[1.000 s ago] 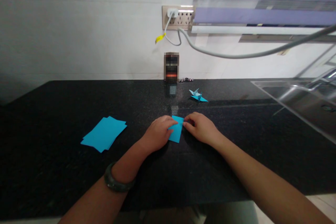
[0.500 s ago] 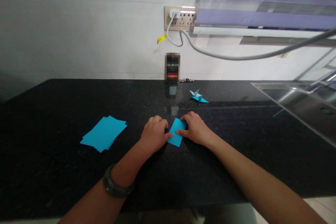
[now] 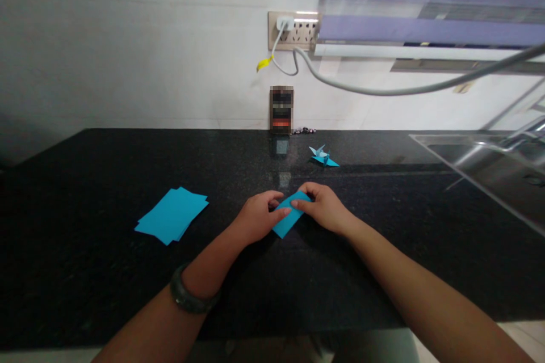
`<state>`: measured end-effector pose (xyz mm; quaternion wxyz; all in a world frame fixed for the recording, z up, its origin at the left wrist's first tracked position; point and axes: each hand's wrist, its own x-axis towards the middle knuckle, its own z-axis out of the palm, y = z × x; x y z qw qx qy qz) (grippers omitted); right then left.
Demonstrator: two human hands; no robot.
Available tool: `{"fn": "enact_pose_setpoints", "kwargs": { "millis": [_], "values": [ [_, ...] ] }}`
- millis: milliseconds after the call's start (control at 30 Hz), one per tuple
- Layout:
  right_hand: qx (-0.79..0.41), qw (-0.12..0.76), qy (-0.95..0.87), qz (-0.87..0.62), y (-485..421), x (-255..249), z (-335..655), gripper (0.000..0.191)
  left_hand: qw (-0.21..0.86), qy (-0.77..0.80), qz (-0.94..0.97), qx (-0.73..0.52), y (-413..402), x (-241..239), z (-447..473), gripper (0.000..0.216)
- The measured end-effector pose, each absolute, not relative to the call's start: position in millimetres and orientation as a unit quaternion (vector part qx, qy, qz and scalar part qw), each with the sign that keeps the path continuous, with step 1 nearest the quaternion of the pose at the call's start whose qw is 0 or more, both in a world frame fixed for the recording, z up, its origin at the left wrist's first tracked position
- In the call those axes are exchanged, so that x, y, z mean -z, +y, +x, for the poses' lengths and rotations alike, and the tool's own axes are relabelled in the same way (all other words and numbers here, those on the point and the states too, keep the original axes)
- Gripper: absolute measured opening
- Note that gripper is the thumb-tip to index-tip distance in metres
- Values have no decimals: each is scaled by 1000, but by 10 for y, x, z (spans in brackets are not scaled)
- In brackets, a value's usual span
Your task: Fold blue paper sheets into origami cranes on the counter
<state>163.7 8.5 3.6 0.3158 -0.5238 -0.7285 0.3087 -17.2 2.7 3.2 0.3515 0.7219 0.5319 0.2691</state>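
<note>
A blue folded sheet of paper (image 3: pixel 284 226), now a narrow rectangle, lies slantwise between my hands. My right hand (image 3: pixel 326 207) pinches its far right end, with the thumb on top and the fingers curled behind the edge. From the left, my left hand (image 3: pixel 258 216) holds the paper, its thumb lying on the upper face; the fingers bend beside the left edge, partly hidden. Beyond my right hand sit folded paper cranes (image 3: pixel 324 157), one pale and one brighter blue, close together. To the left is a stack of blue paper sheets (image 3: pixel 172 215), slightly fanned.
The black speckled countertop (image 3: pixel 238 159) runs back to a white wall. Against it leans a small pixelated screen or box (image 3: pixel 281 110), with a beaded string (image 3: pixel 304 131) beside it. A metal sink (image 3: pixel 489 164) is at right. A grey cable (image 3: pixel 374 91) hangs from the wall socket (image 3: pixel 304 31).
The blue paper has turned clockwise, its far end swinging right. My right hand has moved slightly right with it, and my left thumb lies farther over the paper.
</note>
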Motion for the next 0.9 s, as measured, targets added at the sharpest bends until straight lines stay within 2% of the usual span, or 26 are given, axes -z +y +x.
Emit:
{"fn": "enact_pose_setpoints", "kwargs": {
  "millis": [33,100,133,167,200,267,333,400,500,700,900],
  "values": [
    [-298,380,-705,-519,76,-44,1640,12,387,535,687,-303,28,-37,-158,40],
    [-200,501,-677,-501,43,-76,1652,11,441,563,578,-394,26,-57,-129,59],
    [-128,536,-686,-475,20,-97,1658,8,470,575,511,-433,22,-74,-116,68],
    [-63,544,-711,-440,-6,-120,1663,4,515,574,448,-453,16,-94,-106,69],
    [-14,535,-742,-404,-32,-141,1663,1,579,551,398,-450,9,-116,-99,62],
    [38,489,-805,-332,-81,-175,1645,7,705,451,351,-420,-6,-150,-96,48],
    [47,438,-853,-279,-119,-195,1606,10,762,361,327,-428,-14,-157,-105,35],
    [34,396,-884,-245,-144,-203,1561,11,774,312,318,-450,-9,-140,-119,19],
    [2,352,-909,-223,-154,-196,1525,17,775,307,305,-461,18,-106,-138,11],
    [-33,315,-927,-203,-112,-182,1593,23,769,330,288,-466,48,-115,-140,15],
    [-6,339,-902,-267,-77,-204,1691,24,791,318,307,-424,4,-162,-133,17]
  ]
}}
